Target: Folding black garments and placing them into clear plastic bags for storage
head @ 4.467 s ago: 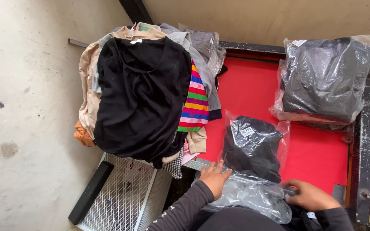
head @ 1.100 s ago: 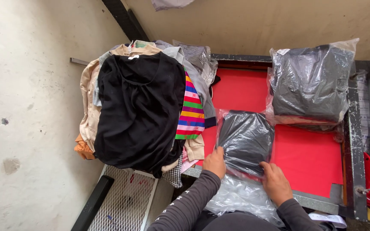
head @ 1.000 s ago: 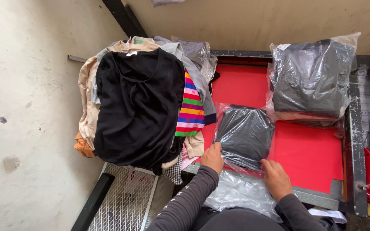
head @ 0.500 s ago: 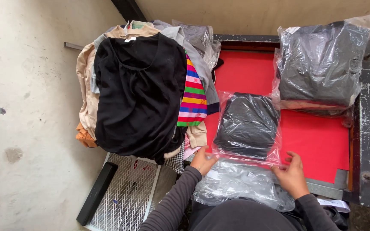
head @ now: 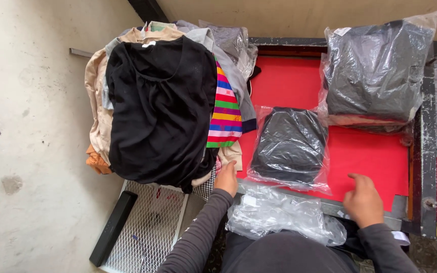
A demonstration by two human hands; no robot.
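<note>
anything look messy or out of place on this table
Mostly the heap of loose clothes: it spills off the left edge of the red table, a black top draped over the rest. The bagged dark garment lies flat but slightly askew. Empty clear bags sit crumpled at the near edge.

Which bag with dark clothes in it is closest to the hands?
The smaller bagged dark garment lying alone on the red table, between the left hand and right hand. The bigger stack of bags sits farther back.
</note>
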